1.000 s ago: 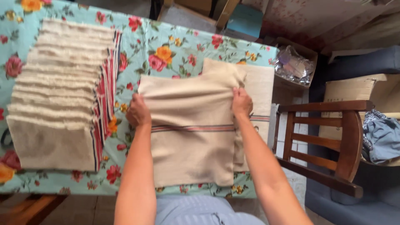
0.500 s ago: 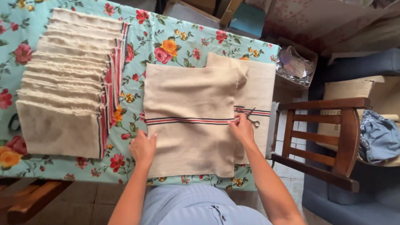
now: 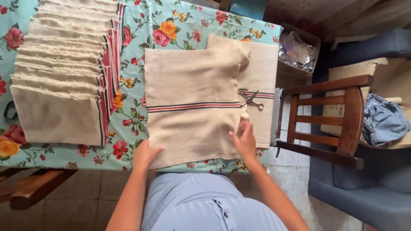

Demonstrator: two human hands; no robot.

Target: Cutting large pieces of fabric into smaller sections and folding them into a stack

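A beige cloth point(image 3: 192, 81) with red and dark stripes across its middle lies flat on the floral tablecloth point(image 3: 171, 25). My left hand point(image 3: 146, 155) rests on the cloth's near left corner, fingers spread. My right hand point(image 3: 244, 140) presses flat on the near right edge. Under that cloth's right side lies a second beige striped cloth point(image 3: 263, 68), with small scissors point(image 3: 251, 101) on top of it, just beyond my right hand.
A fanned row of several folded beige cloths point(image 3: 64, 72) covers the table's left side. A wooden chair point(image 3: 329, 119) stands right of the table, with blue fabric point(image 3: 385, 122) beyond it. A foil-lined box point(image 3: 297, 49) sits at the back right.
Both hands slid toward me along the cloth, from its middle stripe down to its near edge. The cloth now lies flatter and smoother.
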